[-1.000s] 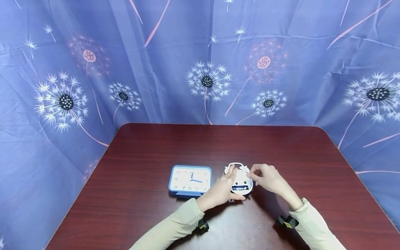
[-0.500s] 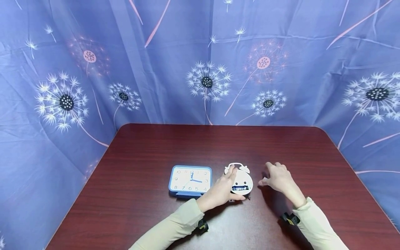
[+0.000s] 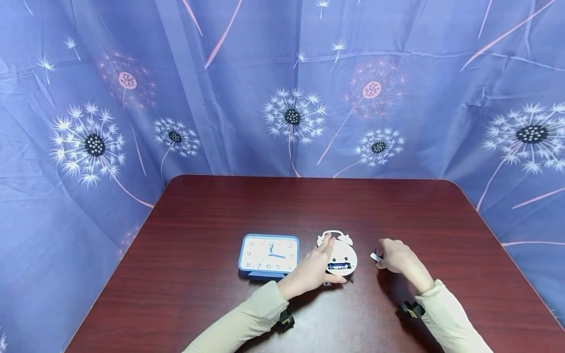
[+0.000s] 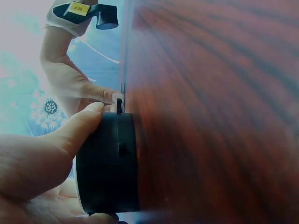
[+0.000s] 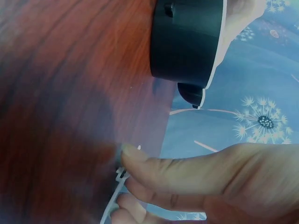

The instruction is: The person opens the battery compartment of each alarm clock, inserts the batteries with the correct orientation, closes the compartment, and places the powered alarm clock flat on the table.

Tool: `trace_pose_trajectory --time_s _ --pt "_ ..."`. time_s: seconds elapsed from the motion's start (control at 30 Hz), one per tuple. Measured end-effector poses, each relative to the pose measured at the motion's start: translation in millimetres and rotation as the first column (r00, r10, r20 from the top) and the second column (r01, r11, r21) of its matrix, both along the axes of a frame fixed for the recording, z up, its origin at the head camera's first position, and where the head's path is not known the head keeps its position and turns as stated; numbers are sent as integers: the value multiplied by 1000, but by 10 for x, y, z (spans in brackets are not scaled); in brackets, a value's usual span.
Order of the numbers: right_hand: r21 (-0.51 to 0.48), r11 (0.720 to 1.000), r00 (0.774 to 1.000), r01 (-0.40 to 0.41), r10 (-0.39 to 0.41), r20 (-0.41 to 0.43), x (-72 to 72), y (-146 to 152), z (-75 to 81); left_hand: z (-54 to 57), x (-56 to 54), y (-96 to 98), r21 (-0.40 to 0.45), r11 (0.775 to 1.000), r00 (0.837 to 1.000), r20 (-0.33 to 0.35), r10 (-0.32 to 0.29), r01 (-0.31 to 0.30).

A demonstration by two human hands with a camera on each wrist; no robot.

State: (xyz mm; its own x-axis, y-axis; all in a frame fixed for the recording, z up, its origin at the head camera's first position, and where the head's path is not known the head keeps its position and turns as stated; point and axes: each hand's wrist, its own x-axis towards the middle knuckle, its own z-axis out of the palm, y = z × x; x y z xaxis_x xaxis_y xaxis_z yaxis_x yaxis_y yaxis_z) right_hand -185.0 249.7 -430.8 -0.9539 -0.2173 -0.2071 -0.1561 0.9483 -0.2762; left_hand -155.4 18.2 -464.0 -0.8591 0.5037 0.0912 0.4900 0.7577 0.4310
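Observation:
A round white alarm clock [image 3: 347, 252] lies face down on the table, its back turned up and a battery [image 3: 339, 265] showing in the open compartment. My left hand [image 3: 311, 268] holds this clock, thumb at the near edge and fingers over the back toward the twin bells. In the left wrist view the thumb presses the clock's dark side [image 4: 105, 163]. To the right, my right hand [image 3: 395, 256] pinches a small white battery cover [image 3: 375, 257] just at the tabletop. The right wrist view shows the cover [image 5: 111, 203] edge-on, with a clip near the thumb.
A blue rectangular clock [image 3: 269, 253] stands left of the left hand, dial up. The dark red table [image 3: 212, 211] ends at a blue dandelion curtain [image 3: 247, 98]. Each wrist carries a black camera, such as the right one [image 3: 412, 309].
My right hand has moved right, away from the white clock, opened over the table, then pinched the white battery cover. The left hand and both clocks have kept their places.

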Motion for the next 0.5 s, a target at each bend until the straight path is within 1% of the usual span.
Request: trace_pose_trajectory --time_s 0.37,0.5 --pt "15 998 998 63 -63 1 8 -23 -9 -8 6 2 0 1000 1000 3 4 -4" --pt "13 997 997 72 -72 -27 17 -24 -2 -10 -1 -1 1 1000 1000 -2 3 -3"
